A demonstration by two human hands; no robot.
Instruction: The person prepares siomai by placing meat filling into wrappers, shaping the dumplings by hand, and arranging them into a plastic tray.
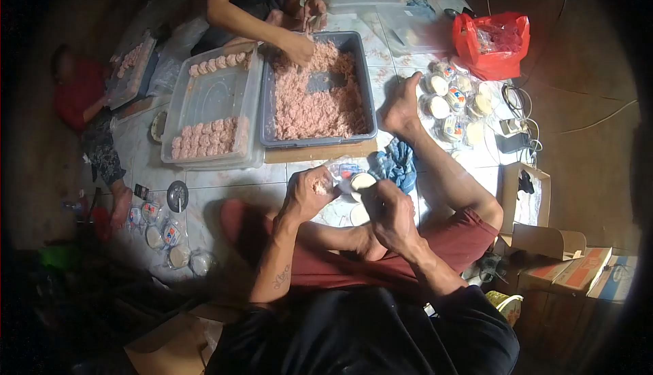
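Note:
My left hand [307, 197] is curled, with a bit of pale pink minced mixture [321, 186] showing between thumb and fingers. Opposite it, my right hand [393, 213] is closed; what its fingers grip is hidden, though a thin greyish edge shows between the hands. Just past them lies a stack of round pale wrappers [362, 182] beside a torn clear plastic packet [345, 169]. A crumpled blue cloth [396, 165] lies right of these. Beyond sits a grey tub [373, 120] of pink minced mixture [320, 113], with another person's hand [298, 48] reaching into it.
Left of the tub, a clear plastic tray [211, 96] holds rows of pink filled pieces [209, 137]. Packets of round wrappers [454, 99] and a red plastic bag [491, 43] lie at right. More packets [163, 232] and a small dark dish [177, 197] are at left.

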